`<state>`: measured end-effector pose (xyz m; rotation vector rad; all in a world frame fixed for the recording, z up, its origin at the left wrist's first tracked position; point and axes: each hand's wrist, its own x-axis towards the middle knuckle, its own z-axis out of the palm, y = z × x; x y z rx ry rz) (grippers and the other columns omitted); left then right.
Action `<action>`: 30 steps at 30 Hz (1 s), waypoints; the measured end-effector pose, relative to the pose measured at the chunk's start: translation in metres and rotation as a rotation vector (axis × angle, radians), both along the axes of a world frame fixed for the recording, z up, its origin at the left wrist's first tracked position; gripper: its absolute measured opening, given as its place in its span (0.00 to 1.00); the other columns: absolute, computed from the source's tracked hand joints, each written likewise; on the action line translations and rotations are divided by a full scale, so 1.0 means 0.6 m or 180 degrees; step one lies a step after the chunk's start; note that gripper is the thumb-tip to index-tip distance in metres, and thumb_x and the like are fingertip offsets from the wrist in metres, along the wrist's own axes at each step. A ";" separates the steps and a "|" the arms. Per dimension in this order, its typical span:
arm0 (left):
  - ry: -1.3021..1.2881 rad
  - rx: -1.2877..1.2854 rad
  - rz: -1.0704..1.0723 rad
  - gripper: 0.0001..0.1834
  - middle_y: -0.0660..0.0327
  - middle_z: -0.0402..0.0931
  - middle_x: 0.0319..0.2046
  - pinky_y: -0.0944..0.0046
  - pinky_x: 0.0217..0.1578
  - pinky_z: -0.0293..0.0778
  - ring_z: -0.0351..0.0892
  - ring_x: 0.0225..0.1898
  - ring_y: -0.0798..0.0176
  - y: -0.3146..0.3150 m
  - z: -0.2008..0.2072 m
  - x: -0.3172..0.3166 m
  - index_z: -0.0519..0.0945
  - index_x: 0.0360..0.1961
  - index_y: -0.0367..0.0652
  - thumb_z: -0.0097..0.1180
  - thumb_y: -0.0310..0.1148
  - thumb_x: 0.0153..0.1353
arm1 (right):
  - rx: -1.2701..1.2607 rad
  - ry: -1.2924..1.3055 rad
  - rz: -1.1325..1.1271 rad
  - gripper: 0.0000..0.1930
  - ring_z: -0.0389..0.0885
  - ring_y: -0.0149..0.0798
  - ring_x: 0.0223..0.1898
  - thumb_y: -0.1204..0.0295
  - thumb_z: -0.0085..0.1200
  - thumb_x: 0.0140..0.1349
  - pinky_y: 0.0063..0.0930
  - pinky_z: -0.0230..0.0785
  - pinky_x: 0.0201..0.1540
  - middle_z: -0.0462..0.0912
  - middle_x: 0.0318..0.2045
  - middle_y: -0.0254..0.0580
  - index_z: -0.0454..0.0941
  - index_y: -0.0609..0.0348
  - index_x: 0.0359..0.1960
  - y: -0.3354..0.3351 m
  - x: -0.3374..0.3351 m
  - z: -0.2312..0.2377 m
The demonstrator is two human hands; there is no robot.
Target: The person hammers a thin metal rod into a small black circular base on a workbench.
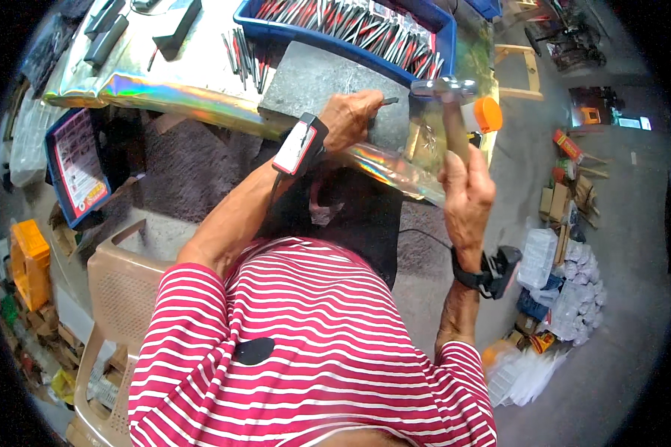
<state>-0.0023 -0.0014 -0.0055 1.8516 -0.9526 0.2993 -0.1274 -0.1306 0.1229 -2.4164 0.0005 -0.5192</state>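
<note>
My right hand (468,190) is wrapped round the wooden handle of a hammer (455,123). Its metal head is raised at the right side of a grey block (306,74), close to the blue crate's corner. My left hand (348,119) rests over the block with its fingers closed on a thin dark rod-shaped piece (390,101). One end of that piece sticks out to the right of the fingers; the rest is hidden in the hand. An orange-capped white container (487,115) stands just right of the hammer handle.
Behind the block sits a blue crate (443,45) full of slim red, black and silver tools. Several similar tools (246,59) lie loose left of the block. Dark grey cases (177,30) are on the shiny-covered table (149,89). A plastic chair (127,276) stands at my left.
</note>
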 end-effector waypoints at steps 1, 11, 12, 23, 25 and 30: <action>-0.0031 -0.0039 0.0070 0.11 0.54 0.66 0.21 0.59 0.24 0.67 0.69 0.25 0.47 0.003 -0.005 0.002 0.63 0.27 0.41 0.48 0.20 0.41 | -0.0022 0.0278 -0.0112 0.10 0.73 0.30 0.22 0.69 0.43 0.58 0.23 0.64 0.23 0.72 0.19 0.41 0.67 0.64 0.36 0.007 -0.006 0.031; 0.0106 -0.0029 -0.0013 0.11 0.54 0.67 0.22 0.60 0.22 0.67 0.70 0.24 0.49 0.004 0.005 0.000 0.65 0.29 0.40 0.47 0.20 0.42 | -0.1678 -0.0246 0.0363 0.09 0.68 0.35 0.17 0.70 0.42 0.57 0.25 0.60 0.19 0.70 0.18 0.39 0.68 0.63 0.34 -0.006 -0.005 -0.014; 0.0052 -0.0073 0.0006 0.10 0.54 0.67 0.22 0.60 0.22 0.67 0.70 0.24 0.49 0.006 0.007 0.000 0.65 0.28 0.40 0.47 0.20 0.42 | -0.1340 0.0017 0.0016 0.09 0.66 0.27 0.18 0.69 0.42 0.58 0.21 0.58 0.19 0.70 0.17 0.33 0.69 0.61 0.35 -0.001 -0.005 -0.016; -0.0014 -0.0212 0.0020 0.07 0.55 0.68 0.23 0.59 0.24 0.67 0.71 0.25 0.50 -0.005 0.002 -0.004 0.63 0.27 0.40 0.47 0.23 0.45 | -0.1855 -0.0718 0.0672 0.06 0.70 0.46 0.20 0.79 0.43 0.50 0.29 0.64 0.23 0.70 0.26 0.50 0.67 0.65 0.32 -0.005 -0.004 -0.005; 0.0030 -0.0125 0.0071 0.07 0.55 0.68 0.23 0.59 0.23 0.67 0.71 0.26 0.50 -0.010 -0.002 -0.008 0.63 0.27 0.40 0.47 0.23 0.45 | -0.1175 0.0174 -0.0200 0.06 0.69 0.39 0.18 0.77 0.40 0.54 0.32 0.61 0.22 0.67 0.16 0.45 0.67 0.64 0.33 0.014 -0.002 -0.022; 0.0130 -0.0051 0.0115 0.07 0.54 0.69 0.24 0.58 0.24 0.67 0.71 0.27 0.49 0.008 0.006 -0.005 0.64 0.27 0.41 0.46 0.24 0.44 | -0.0203 0.0375 -0.0355 0.07 0.66 0.33 0.16 0.72 0.41 0.58 0.26 0.57 0.18 0.67 0.14 0.38 0.67 0.64 0.31 0.023 -0.017 -0.036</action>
